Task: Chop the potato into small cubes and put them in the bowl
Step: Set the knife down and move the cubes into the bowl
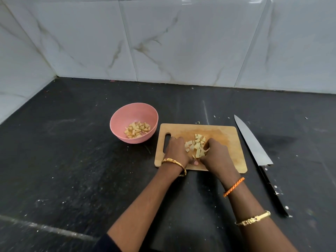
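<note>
Curled fingers of the right hand are seen closed around the right side of a small heap of potato cubes, just right of the frame's centre. The left hand is laid against the heap's left side, knuckles up; its fingers are bent inward toward the pieces, but whether any cube is actually grasped cannot be told, since the fingertips are hidden beneath the hand. The cubes are thus enclosed between the two hands, on the middle of a wooden cutting board. A handle slot at the board's left edge is partly covered by the left hand.

A gold bangle is worn on the left wrist. On the right forearm an orange thread band and, lower in the frame, a gold bracelet are seen.

To the left of the board, apart from it, a pink bowl is placed, with more potato cubes gathered at its bottom. A long knife is laid on the dark countertop to the right of the board, its tip pointing toward the white marbled wall tiles across the upper frame, its black handle toward the lower right. Small pale scraps are scattered over the countertop.
</note>
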`<state>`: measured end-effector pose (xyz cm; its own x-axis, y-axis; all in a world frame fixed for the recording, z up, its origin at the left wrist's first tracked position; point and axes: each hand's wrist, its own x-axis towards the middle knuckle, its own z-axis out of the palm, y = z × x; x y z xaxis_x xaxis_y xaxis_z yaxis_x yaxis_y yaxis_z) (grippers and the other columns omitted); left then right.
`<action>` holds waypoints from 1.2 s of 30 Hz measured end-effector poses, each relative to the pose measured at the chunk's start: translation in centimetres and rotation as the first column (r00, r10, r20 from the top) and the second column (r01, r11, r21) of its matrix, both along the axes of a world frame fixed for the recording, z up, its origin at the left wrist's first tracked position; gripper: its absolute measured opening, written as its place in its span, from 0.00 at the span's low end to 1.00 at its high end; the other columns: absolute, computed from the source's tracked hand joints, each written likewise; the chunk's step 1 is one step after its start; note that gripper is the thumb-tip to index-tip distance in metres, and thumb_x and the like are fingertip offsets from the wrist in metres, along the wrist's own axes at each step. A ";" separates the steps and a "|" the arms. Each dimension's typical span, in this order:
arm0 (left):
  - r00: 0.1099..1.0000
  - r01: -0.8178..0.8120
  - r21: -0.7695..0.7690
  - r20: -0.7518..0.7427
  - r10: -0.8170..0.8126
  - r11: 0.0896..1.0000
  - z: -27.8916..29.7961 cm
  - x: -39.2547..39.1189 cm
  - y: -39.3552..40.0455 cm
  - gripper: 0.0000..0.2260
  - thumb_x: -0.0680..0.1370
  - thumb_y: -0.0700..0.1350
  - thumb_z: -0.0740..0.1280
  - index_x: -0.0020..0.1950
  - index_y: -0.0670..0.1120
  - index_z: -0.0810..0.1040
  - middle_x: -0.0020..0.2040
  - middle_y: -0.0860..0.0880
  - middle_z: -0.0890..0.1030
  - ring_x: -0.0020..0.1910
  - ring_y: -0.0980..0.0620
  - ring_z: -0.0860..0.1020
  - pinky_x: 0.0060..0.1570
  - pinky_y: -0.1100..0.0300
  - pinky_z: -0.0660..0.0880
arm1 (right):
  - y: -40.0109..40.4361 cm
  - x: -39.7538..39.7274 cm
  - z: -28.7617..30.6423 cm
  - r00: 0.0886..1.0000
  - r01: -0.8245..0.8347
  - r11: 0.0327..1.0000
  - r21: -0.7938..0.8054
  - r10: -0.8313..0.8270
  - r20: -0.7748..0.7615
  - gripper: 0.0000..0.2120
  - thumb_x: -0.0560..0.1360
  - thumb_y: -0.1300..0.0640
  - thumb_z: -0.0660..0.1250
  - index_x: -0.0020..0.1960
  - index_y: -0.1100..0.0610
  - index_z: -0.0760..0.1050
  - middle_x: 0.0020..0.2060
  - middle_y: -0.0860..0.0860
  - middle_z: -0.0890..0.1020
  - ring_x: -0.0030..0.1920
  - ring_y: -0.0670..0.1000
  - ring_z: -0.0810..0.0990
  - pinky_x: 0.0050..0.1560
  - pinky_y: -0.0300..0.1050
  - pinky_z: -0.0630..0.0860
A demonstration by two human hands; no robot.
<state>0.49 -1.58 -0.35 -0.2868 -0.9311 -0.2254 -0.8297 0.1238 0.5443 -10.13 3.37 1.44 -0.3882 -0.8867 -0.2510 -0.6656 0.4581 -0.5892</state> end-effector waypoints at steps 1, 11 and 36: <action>0.999 -0.017 -0.005 -0.039 0.017 1.000 -0.1 0.0 -0.2 0.33 0.57 0.48 0.81 0.57 0.42 0.73 0.58 0.44 0.73 0.56 0.46 0.74 0.57 0.52 0.74 | -0.3 0.1 -0.1 1.000 0.011 0.999 -0.037 -0.010 0.023 0.13 0.73 0.64 0.70 0.55 0.61 0.71 0.45 0.53 0.76 0.44 0.50 0.73 0.36 0.37 0.69; 0.999 -0.005 0.018 -0.048 0.006 1.000 1.1 0.0 -3.5 0.27 0.61 0.46 0.80 0.55 0.41 0.76 0.52 0.44 0.79 0.51 0.47 0.77 0.53 0.55 0.76 | -2.9 -4.0 -0.2 0.998 0.009 0.983 -0.181 0.003 0.069 0.09 0.74 0.69 0.66 0.51 0.60 0.79 0.50 0.55 0.82 0.49 0.51 0.78 0.48 0.40 0.72; 0.948 0.261 0.146 0.150 -0.282 0.954 2.8 -0.6 -4.3 0.32 0.62 0.47 0.79 0.61 0.44 0.69 0.54 0.45 0.78 0.52 0.47 0.76 0.48 0.56 0.73 | -1.5 -4.9 -0.5 0.955 -0.274 0.948 0.160 0.287 -0.070 0.28 0.67 0.56 0.78 0.63 0.60 0.73 0.57 0.56 0.77 0.55 0.55 0.77 0.58 0.49 0.76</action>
